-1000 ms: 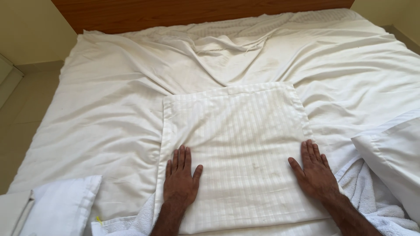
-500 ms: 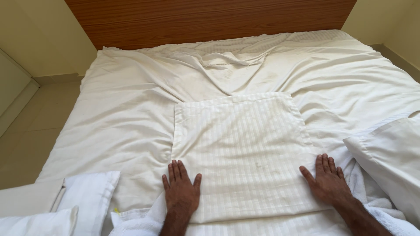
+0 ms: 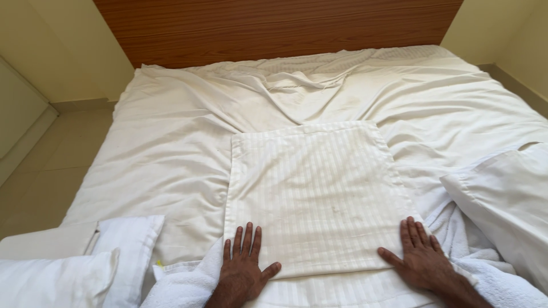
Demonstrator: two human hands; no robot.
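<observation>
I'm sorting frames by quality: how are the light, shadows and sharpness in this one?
Head view: soft, even light with no glare; only faint shadows in the wrinkles of the white bed sheet. The striped pillowcase, left hand and right hand look sharp, no motion blur. Whites are bright yet the stripes stay visible. The wooden headboard bows slightly, suggesting mild wide-angle distortion.

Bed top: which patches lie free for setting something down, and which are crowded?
Free: the rumpled sheet between the headboard and striped pillowcase. Crowded: the near edge, with both hands, towels and pillows.
</observation>
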